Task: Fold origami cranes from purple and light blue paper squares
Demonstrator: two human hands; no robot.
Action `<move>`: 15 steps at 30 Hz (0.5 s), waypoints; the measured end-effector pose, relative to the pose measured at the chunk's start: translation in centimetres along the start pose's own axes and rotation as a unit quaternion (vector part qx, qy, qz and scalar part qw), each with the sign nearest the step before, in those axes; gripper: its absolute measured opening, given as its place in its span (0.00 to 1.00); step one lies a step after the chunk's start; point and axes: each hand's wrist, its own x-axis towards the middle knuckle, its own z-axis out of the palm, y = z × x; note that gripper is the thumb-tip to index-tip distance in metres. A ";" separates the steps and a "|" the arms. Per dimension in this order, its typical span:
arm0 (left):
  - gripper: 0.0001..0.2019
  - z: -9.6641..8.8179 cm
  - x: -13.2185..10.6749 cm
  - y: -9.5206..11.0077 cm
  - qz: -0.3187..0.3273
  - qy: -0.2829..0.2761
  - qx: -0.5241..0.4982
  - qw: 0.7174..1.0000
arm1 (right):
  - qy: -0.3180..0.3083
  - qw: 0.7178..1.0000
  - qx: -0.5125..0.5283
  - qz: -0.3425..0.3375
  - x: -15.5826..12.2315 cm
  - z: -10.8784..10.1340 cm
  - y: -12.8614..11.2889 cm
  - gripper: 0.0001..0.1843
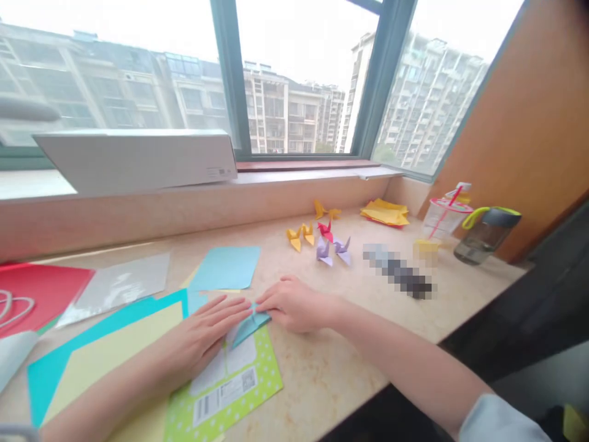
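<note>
A small folded piece of blue paper (pixel 251 325) lies on a green dotted packet (pixel 230 393) near the table's front edge. My left hand (pixel 202 334) rests flat on it, fingers stretched out and pressing down on its left part. My right hand (pixel 294 304) is curled at the paper's right tip, fingers closed and pinching its edge. Both forearms reach in from the lower frame.
Sheets of blue (pixel 226 267), yellow (pixel 110 353), red (pixel 41 288) and silver (pixel 115 285) paper lie at left. Several folded paper cranes (pixel 322 239) stand behind the hands. A yellow paper stack (pixel 385 213), plastic cup (pixel 444 218) and bottle (pixel 483 236) sit at right. A white box (pixel 138 159) rests on the window ledge.
</note>
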 end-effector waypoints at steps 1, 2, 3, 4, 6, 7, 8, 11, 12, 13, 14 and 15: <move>0.27 -0.3 0.2 -0.1 0.003 -0.003 0.013 1.000 | 0.025 1.000 -0.008 0.001 0.1 -0.2 0.0 0.15; 0.26 -0.5 0.4 -0.1 0.011 0.001 0.025 1.000 | 0.051 0.998 -0.019 0.006 0.2 -0.7 0.0 0.13; 0.25 -0.9 0.5 0.0 0.007 0.002 0.037 0.999 | 0.092 0.995 -0.031 0.020 0.2 -1.4 -0.1 0.12; 0.25 -1.1 0.7 0.2 0.011 0.004 0.048 0.999 | 0.138 0.989 -0.045 0.040 -0.1 -2.4 0.0 0.11; 0.26 -1.5 0.8 0.5 0.007 0.009 0.066 0.998 | 0.249 0.961 -0.072 0.099 -2.0 -5.2 0.6 0.13; 0.26 -1.6 0.8 0.6 0.007 0.009 0.071 0.997 | 0.308 0.937 -0.087 0.139 -3.6 -6.8 1.3 0.14; 0.27 -1.7 0.7 0.6 0.007 0.013 0.077 0.997 | 0.364 0.908 -0.102 0.182 -5.8 -8.5 2.2 0.14; 0.28 -1.7 0.5 0.6 0.017 0.039 0.088 0.995 | 0.502 0.791 -0.139 0.321 -14.0 -12.7 6.0 0.21; 0.28 -1.7 0.5 0.5 0.009 0.038 0.089 0.995 | 0.526 0.756 -0.145 0.362 -16.7 -13.8 7.5 0.24; 0.29 -1.7 0.5 0.4 0.018 0.033 0.089 0.995 | 0.538 0.728 -0.146 0.399 -19.0 -14.6 8.9 0.29; 0.30 -1.8 0.6 0.4 0.022 0.022 0.089 0.996 | 0.541 0.707 -0.145 0.431 -21.0 -15.2 10.3 0.33; 0.30 -1.8 0.6 0.4 0.022 0.022 0.088 0.996 | 0.538 0.693 -0.143 0.459 -22.4 -15.6 11.6 0.37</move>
